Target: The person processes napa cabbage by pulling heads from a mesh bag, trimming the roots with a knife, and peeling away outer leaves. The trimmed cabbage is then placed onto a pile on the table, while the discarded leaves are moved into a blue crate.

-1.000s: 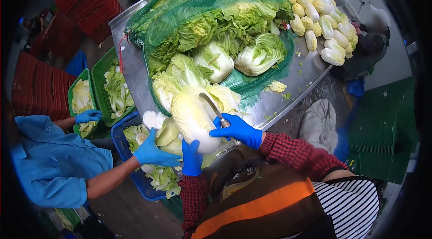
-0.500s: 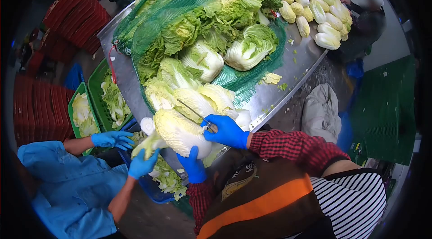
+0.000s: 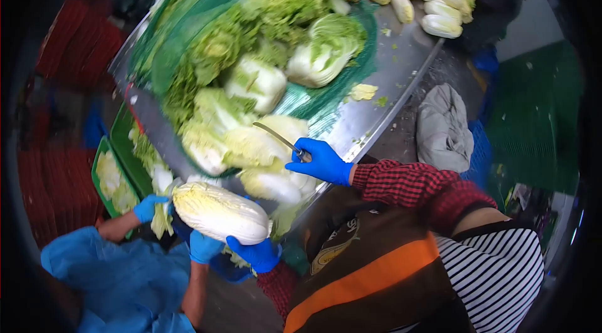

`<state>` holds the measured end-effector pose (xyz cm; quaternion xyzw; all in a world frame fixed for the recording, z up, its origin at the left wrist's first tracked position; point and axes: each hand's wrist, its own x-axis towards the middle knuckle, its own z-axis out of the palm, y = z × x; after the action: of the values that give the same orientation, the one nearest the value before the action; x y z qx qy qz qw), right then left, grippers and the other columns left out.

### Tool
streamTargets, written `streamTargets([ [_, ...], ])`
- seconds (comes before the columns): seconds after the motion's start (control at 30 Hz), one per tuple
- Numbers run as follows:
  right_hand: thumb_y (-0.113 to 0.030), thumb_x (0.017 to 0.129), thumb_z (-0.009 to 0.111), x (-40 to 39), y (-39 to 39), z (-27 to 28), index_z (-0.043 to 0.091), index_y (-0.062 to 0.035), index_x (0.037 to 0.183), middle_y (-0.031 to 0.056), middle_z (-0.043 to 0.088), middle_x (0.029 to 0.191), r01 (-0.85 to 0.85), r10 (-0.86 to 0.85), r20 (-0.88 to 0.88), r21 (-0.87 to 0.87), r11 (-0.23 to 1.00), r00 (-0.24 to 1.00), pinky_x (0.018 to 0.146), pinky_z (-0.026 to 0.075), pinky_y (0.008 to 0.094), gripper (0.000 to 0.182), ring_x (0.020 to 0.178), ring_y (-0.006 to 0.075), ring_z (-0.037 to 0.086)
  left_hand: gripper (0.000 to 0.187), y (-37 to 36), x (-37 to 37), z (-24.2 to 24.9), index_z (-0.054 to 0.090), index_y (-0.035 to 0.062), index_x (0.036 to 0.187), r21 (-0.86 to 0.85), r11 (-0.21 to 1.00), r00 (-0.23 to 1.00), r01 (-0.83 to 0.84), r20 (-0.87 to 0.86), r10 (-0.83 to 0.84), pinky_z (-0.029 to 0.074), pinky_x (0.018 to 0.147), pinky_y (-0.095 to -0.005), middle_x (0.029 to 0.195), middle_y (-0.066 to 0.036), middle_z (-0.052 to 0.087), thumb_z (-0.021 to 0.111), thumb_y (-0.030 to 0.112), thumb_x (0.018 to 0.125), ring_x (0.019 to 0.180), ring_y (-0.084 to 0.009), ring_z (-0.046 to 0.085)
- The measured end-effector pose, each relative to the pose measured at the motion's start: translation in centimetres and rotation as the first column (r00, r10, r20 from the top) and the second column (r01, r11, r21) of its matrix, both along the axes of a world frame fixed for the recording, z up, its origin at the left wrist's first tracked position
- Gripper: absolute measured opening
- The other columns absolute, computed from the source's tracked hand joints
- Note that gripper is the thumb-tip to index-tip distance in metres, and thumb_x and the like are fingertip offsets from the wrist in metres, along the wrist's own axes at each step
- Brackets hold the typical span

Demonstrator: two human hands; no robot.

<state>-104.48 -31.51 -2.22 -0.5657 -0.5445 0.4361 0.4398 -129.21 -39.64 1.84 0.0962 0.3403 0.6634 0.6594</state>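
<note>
My left hand (image 3: pixel 256 254), in a blue glove, grips the white base end of a trimmed napa cabbage (image 3: pixel 219 211). The cabbage lies tilted past the table's near edge, its yellow top pointing left. A co-worker's gloved hand (image 3: pixel 205 246) is right at its underside. Closed around a handle, my right hand (image 3: pixel 321 162) has a knife (image 3: pixel 276 135) with a thin, slightly curved blade aimed up and left. Beneath the blade are loose pale cabbage leaves (image 3: pixel 263 145). Farther up, leafy untrimmed cabbages (image 3: pixel 326 51) rest on green netting (image 3: pixel 371 41).
The metal table (image 3: pixel 392 85) runs up to a pile of trimmed cabbages (image 3: pixel 439 4). A co-worker in a blue top (image 3: pixel 119 283) stands close on the left, beside green crates (image 3: pixel 116 185) of leaves. A whitish sack (image 3: pixel 444 132) sits on the floor to the right.
My left hand has carried the cabbage left and down, away from the loose leaves. My right hand with the knife has shifted slightly right and up. The co-worker's hands are now closer to the cabbage.
</note>
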Motion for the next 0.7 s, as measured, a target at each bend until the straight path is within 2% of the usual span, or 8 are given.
streamTargets([
  [0.13, -0.039, 0.083, 0.075, 5.3, 1.3, 5.4, 0.066, -0.0058, 0.089, 0.0002, 0.062, 0.083, -0.286, 0.085, -0.359, -0.555, 0.781, 0.929, 0.061, 0.046, 0.0249, 0.035, 0.069, 0.006, 0.053, 0.088, 3.1, 3.2, -0.3, 0.026, -0.0003, 0.146, -0.204, 0.978, 0.938, 0.039, -0.33, -0.107, 0.032, 0.111, -0.048, 0.148, -0.019, 0.033, 0.068, 0.045, 0.083, 0.133, -0.0342, 0.037],
  [0.27, -0.032, 0.09, 0.067, 11.1, 2.4, 5.9, 0.06, -0.0074, 0.118, -0.0049, 0.059, 0.082, -0.386, 0.031, -0.763, -0.291, 0.875, 0.646, 0.054, 0.039, 0.0192, 0.038, 0.062, 0.0022, 0.046, 0.095, 9.7, 14.0, 0.4, 0.021, -0.0009, 0.149, 0.025, 0.932, 0.769, 0.363, -0.573, -0.284, 0.029, 0.112, -0.0448, 0.151, -0.018, 0.027, 0.072, 0.042, 0.081, 0.137, -0.0315, 0.033],
  [0.33, -0.029, 0.092, 0.064, 16.5, 3.3, 4.8, 0.049, -0.0083, 0.134, -0.0039, 0.058, 0.086, -0.346, 0.007, -0.69, -0.355, 0.868, 0.724, 0.051, 0.036, 0.0181, 0.049, 0.058, 0.0024, 0.043, 0.105, 12.8, 21.1, 3.4, 0.016, -0.0002, 0.151, 0.146, 0.827, 0.708, 0.542, -0.61, -0.357, 0.027, 0.113, -0.0433, 0.152, -0.018, 0.026, 0.076, 0.044, 0.076, 0.138, -0.0317, 0.031],
  [0.4, -0.033, 0.097, 0.055, 22.3, 3.5, 1.5, 0.038, -0.0079, 0.143, 0.0096, 0.06, 0.122, -0.257, -0.222, -0.872, -0.357, 0.898, 0.436, 0.081, 0.052, 0.029, 0.055, 0.095, 0.0156, 0.063, 0.11, 15.5, 27.2, 5.3, 0.013, 0.001, 0.152, 0.225, 0.73, 0.675, 0.646, -0.615, -0.408, 0.028, 0.112, -0.0434, 0.151, -0.019, 0.027, 0.077, 0.046, 0.074, 0.139, -0.0326, 0.031],
  [0.5, -0.038, 0.1, 0.047, 32.0, 5.2, 0.6, 0.033, -0.0057, 0.145, 0.0161, 0.046, 0.142, -0.019, -0.387, -0.869, -0.412, 0.911, 0.307, 0.107, 0.041, 0.0405, 0.057, 0.124, 0.0269, 0.053, 0.109, 19.1, 35.5, 6.4, 0.01, 0.0036, 0.153, 0.109, 0.719, 0.651, 0.687, -0.533, -0.541, 0.035, 0.107, -0.046, 0.147, -0.021, 0.033, 0.077, 0.042, 0.076, 0.133, -0.0345, 0.039],
  [0.53, -0.039, 0.1, 0.045, 35.4, 6.8, 1.5, 0.032, -0.0048, 0.146, 0.0169, 0.044, 0.143, 0.055, -0.501, -0.842, -0.501, 0.864, 0.199, 0.109, 0.039, 0.0421, 0.058, 0.126, 0.0285, 0.051, 0.084, 19.8, 38.0, 5.8, 0.029, 0.001, 0.147, 0.087, 0.766, 0.67, 0.637, -0.555, -0.493, 0.04, 0.102, -0.0415, 0.137, -0.018, 0.046, 0.074, 0.032, 0.083, 0.122, -0.0283, 0.049],
  [0.6, -0.046, 0.099, 0.043, 42.7, 9.1, 6.3, 0.035, -0.0038, 0.144, 0.0165, 0.054, 0.135, 0.211, -0.55, -0.75, -0.509, 0.835, 0.366, 0.096, 0.05, 0.0342, 0.063, 0.118, 0.0267, 0.058, 0.034, 21.0, 41.3, 3.9, 0.05, -0.0031, 0.127, -0.038, 0.778, 0.533, 0.627, -0.708, -0.464, 0.046, 0.088, -0.0318, 0.109, -0.012, 0.058, 0.052, 0.013, 0.097, 0.097, -0.0205, 0.057],
  [0.7, -0.057, 0.092, 0.052, 57.9, 13.6, 1.4, 0.064, -0.0123, 0.087, 0.0055, 0.066, 0.074, 0.137, -0.349, -0.918, -0.328, 0.935, 0.186, 0.046, 0.045, 0.0238, 0.046, 0.061, 0.0154, 0.063, 0.026, 21.4, 43.7, -1.0, 0.058, -0.0036, 0.115, -0.156, 0.757, 0.352, 0.634, -0.813, -0.463, 0.046, 0.085, -0.0319, 0.108, -0.011, 0.059, 0.053, 0.013, 0.096, 0.094, -0.0184, 0.055],
])
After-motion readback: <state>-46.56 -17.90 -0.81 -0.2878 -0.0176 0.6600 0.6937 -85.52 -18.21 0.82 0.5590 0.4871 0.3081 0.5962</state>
